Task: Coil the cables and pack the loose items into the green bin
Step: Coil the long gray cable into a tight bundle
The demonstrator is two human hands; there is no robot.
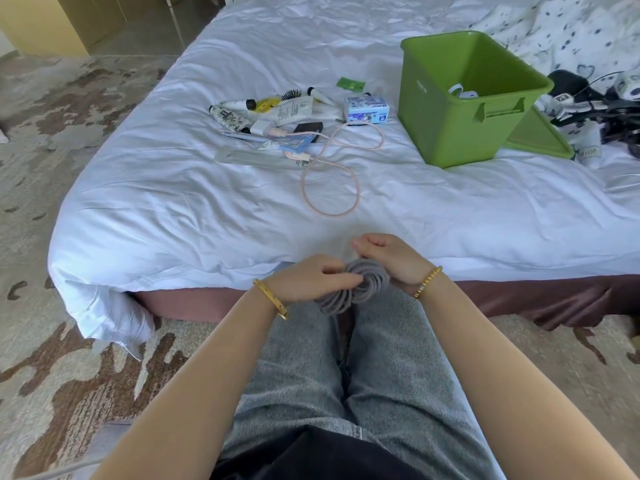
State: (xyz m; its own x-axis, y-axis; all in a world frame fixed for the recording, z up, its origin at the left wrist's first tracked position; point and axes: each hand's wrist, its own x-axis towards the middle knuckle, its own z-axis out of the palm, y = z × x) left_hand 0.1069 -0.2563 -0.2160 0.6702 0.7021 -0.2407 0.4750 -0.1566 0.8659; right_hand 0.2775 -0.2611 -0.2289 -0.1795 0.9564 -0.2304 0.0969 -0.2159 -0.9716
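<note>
Head view shows a person sitting at the edge of a bed (207, 202), with both hands just above the knees. The left hand (304, 278) and the right hand (391, 258) hold a grey cable (363, 282) between them, and the cable is wound into a thick coil. The left fingers (343, 277) are curled and pinch the coil at its middle. The right fingers (363, 244) are bent around the far side of the coil. Each wrist has a gold bracelet.

On the white sheet, a pink cable (332, 188) lies loose in open loops, well apart from the hands. Just behind it is a heap of small items (277, 112): tubes, a brush, a blue tissue pack (367, 109) and a dark box. The green bin (460, 98) stands upright on the bed to the right of the heap, and something white is inside it. Its lid (540, 136) lies just beside it, partly under the bin.
</note>
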